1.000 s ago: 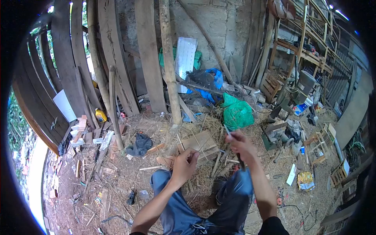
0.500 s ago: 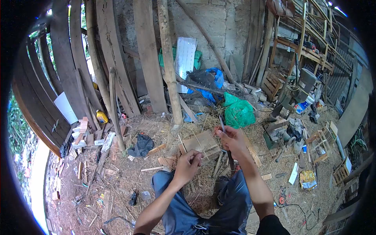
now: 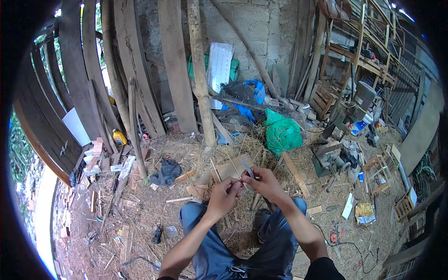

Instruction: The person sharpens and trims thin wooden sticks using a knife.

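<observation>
Nearer the left hand (image 3: 224, 195), which pinches a thin stick (image 3: 234, 166), the right hand (image 3: 266, 184) has come, gripping a knife (image 3: 248, 170) (blade beside the stick); trimming seems underway, the next stroke wanting steadiness.

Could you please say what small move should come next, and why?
Perhaps a short stroke of the narrow grey metal blade along the slender pale stick, away from the left hand, since that hand pinches the stick and the right hand holds the blade close by.

Forearms (image 3: 186, 247) angled inward, the left hand (image 3: 223, 196) and right hand (image 3: 267, 184) sit close together, both tightly curled.
</observation>
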`<state>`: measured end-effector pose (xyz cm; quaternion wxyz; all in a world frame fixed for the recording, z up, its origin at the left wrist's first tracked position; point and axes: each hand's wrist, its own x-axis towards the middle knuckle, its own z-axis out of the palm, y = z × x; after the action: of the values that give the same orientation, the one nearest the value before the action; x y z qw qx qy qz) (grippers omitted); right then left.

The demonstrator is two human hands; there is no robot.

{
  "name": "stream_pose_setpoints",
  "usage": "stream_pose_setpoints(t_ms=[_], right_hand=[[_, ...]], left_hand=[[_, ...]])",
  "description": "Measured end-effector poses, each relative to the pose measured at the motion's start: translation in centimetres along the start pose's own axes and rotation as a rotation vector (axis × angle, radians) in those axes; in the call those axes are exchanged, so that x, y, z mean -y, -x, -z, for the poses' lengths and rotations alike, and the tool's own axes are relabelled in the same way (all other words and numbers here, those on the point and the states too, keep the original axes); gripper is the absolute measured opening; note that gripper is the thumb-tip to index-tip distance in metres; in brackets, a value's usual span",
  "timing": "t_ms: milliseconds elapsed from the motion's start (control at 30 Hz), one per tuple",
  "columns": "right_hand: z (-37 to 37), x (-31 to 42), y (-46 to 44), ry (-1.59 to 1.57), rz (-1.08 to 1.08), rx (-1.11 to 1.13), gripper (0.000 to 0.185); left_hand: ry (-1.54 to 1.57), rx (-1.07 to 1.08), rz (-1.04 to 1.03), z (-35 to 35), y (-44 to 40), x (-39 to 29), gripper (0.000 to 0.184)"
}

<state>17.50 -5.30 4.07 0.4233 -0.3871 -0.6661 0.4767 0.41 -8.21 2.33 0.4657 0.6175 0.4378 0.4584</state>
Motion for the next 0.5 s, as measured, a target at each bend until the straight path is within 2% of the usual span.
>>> stream_pose_setpoints(t_ms=[67,100,167,200,267,367,500], right_hand=[[0.5,1.8,0.1,-0.014,-0.222,-0.051,0.022],[0.8,1.8,-0.1,-0.014,-0.221,-0.049,0.022],[1.4,1.5,-0.5,-0.416,-0.177,-0.090,0.023],[1.4,1.4,-0.4,-0.415,-0.178,-0.088,0.023],[1.3,1.2,-0.1,-0.118,-0.099,0.007,0.021],[-0.1,1.7,0.5,-0.186,-0.128,0.071,0.021],[2.1,0.4,0.0,-0.394,-0.230,0.012,0.019]], left_hand=[[0.037,-0.002,-0.067,0.0,0.1,-0.2,0.016],[0.036,-0.005,-0.067,0.1,0.1,-0.1,0.016],[0.052,0.008,-0.052,0.3,0.0,0.0,0.016],[0.054,0.006,-0.052,0.3,0.0,0.0,0.016],[0.073,-0.004,-0.049,0.2,-0.2,0.0,0.016],[-0.020,-0.008,0.038,0.2,0.0,-1.1,0.014],[-0.017,-0.001,-0.052,0.0,0.8,-0.2,0.014]])
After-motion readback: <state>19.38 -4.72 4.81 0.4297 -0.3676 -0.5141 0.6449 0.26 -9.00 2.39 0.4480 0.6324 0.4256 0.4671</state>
